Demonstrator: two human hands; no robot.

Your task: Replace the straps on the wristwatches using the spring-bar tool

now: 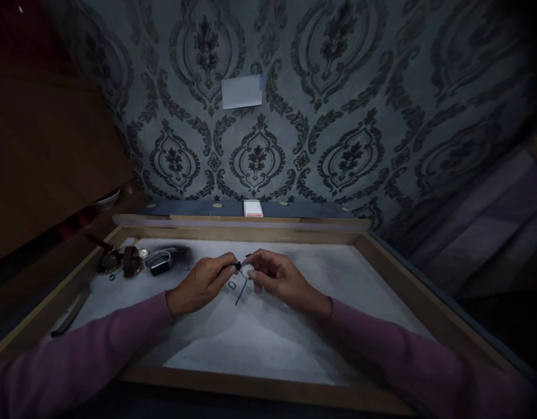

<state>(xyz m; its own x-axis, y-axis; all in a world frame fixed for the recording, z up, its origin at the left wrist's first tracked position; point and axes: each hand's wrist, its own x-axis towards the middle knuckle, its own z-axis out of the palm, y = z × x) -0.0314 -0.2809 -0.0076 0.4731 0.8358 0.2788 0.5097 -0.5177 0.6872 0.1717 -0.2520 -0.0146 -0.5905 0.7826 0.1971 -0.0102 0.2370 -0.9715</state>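
Forearms [115,331] angle in from the lower corners. Just below centre, the right hand's [285,280] grip pinches a small round watch [248,271]; the left hand [202,284], turned inward, clasps a dark object [234,266] beside it.

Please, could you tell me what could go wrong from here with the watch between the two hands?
The watch looks small and the right hand holds it near the fingertips, so it might slip.

The left hand grips a dark piece close to the dial, so a slip could perhaps scratch it.

A small dark loop lies loose near the hands; in this dim light, it might be knocked away and lost.
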